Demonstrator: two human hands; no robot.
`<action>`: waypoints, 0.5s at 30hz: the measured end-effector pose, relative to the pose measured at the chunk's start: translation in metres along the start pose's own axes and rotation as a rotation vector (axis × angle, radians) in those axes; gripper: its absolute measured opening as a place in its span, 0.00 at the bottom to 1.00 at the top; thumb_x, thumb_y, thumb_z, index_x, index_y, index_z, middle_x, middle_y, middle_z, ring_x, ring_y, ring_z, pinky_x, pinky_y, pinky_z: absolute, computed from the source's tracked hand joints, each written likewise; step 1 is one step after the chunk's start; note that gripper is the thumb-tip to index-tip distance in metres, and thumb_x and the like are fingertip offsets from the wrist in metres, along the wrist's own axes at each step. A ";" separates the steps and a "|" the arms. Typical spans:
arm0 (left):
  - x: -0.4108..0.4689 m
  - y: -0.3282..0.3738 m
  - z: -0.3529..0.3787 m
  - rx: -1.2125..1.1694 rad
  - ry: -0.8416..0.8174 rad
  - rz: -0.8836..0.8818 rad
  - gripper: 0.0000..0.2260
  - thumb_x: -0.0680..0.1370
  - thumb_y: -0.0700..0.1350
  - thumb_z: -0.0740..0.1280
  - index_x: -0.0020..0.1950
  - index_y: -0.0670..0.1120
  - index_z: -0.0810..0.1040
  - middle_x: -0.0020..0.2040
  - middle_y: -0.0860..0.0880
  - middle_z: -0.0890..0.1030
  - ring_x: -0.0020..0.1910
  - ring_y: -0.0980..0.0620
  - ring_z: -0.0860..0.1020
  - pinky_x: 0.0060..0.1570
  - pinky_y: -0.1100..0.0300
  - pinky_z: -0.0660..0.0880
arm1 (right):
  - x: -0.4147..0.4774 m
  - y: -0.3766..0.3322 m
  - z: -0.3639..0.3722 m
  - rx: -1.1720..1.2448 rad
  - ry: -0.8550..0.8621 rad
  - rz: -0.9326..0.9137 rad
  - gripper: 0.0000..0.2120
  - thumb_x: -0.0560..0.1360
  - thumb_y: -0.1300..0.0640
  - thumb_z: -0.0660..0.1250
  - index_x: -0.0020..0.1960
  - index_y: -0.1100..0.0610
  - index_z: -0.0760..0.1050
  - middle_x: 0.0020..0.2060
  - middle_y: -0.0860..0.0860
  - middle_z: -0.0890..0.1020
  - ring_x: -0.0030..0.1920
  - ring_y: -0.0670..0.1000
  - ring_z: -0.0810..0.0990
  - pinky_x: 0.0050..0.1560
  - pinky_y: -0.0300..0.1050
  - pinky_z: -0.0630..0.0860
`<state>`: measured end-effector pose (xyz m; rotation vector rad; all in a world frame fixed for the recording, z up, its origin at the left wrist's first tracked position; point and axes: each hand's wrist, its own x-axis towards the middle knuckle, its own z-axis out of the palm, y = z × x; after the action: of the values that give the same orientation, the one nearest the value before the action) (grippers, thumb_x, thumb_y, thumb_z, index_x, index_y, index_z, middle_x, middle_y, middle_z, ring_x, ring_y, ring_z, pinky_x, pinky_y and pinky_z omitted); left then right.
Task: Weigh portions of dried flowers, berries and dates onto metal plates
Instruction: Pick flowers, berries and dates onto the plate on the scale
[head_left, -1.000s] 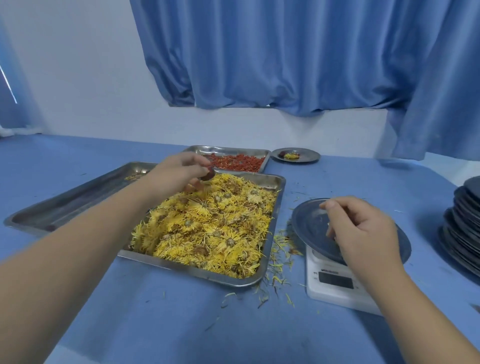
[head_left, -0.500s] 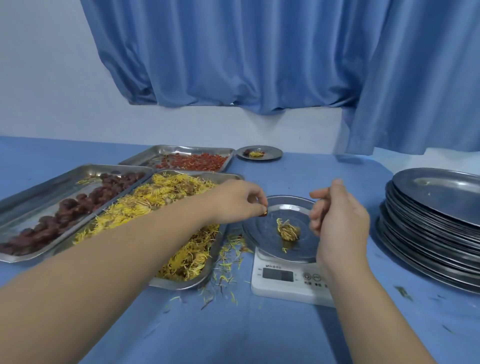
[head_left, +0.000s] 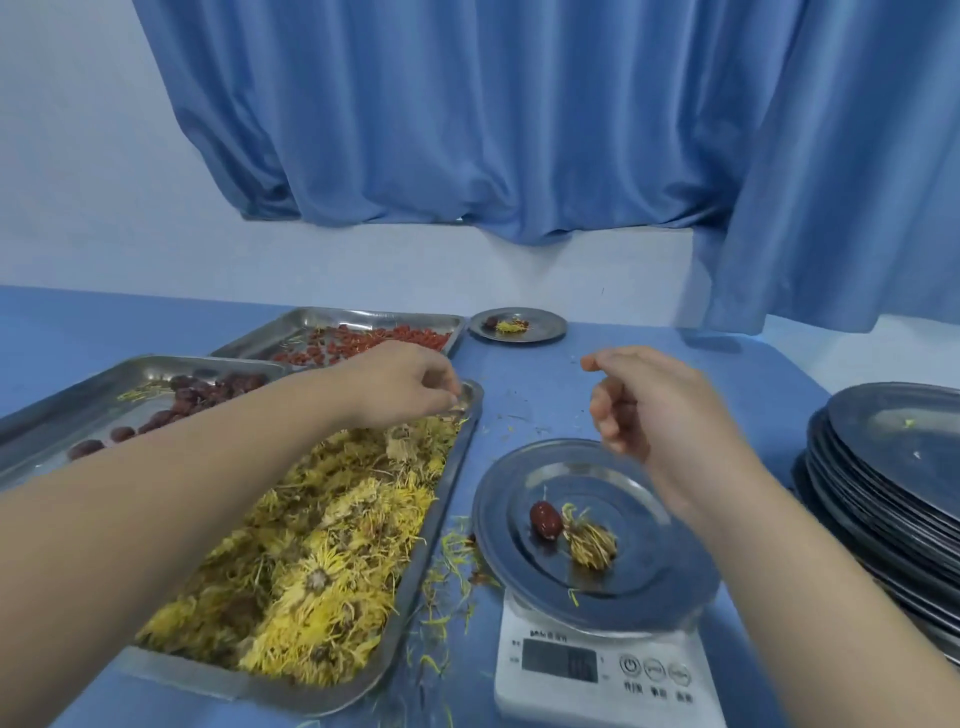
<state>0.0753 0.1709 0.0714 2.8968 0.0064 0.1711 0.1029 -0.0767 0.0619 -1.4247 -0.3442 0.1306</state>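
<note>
Head view: worktop (head_left: 545, 395), blue cloth on it
Left grip (head_left: 405, 387): fingers curled, tips bunched over the 1 o'clock corner of the flower tray (head_left: 415, 577) — can't tell if it's got anything
Right grip (head_left: 660, 410): loose, nothing in it, above the 12 o'clock edge of the plate (head_left: 649, 571)
Plate: on the scale (head_left: 561, 701), at 3 o'clock from the flower tray
Date (head_left: 545, 519): on the plate — dried flower (head_left: 589, 543) just beside it at 4 o'clock
Berry tray (head_left: 363, 313): 11 o'clock of the left grip

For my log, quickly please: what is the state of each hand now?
Left hand: fingers bunched above the far end of the flower tray; cannot be told if they hold anything.
Right hand: open, fingers loosely curled, holding nothing.
</note>
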 end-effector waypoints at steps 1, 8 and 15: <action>0.004 -0.009 -0.004 0.046 0.023 -0.034 0.06 0.79 0.52 0.65 0.53 0.54 0.80 0.51 0.55 0.80 0.50 0.55 0.76 0.49 0.58 0.74 | 0.009 -0.002 -0.001 -0.040 -0.017 -0.003 0.04 0.76 0.57 0.64 0.44 0.56 0.77 0.24 0.51 0.76 0.23 0.48 0.69 0.22 0.39 0.64; 0.047 -0.079 -0.013 0.250 0.096 -0.274 0.08 0.78 0.47 0.63 0.53 0.50 0.80 0.53 0.50 0.80 0.49 0.51 0.78 0.52 0.52 0.77 | 0.061 0.003 -0.013 -0.143 -0.084 0.032 0.04 0.76 0.55 0.65 0.46 0.55 0.76 0.27 0.52 0.79 0.25 0.49 0.72 0.25 0.41 0.67; 0.120 -0.107 0.005 0.245 0.035 -0.363 0.12 0.79 0.41 0.60 0.60 0.47 0.79 0.61 0.45 0.79 0.58 0.46 0.77 0.60 0.50 0.74 | 0.077 0.018 -0.025 -0.144 -0.101 0.073 0.05 0.76 0.56 0.66 0.46 0.56 0.78 0.28 0.53 0.80 0.26 0.50 0.73 0.26 0.42 0.68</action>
<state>0.1958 0.2762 0.0551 3.0663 0.5938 0.1650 0.1854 -0.0755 0.0539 -1.5775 -0.3912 0.2417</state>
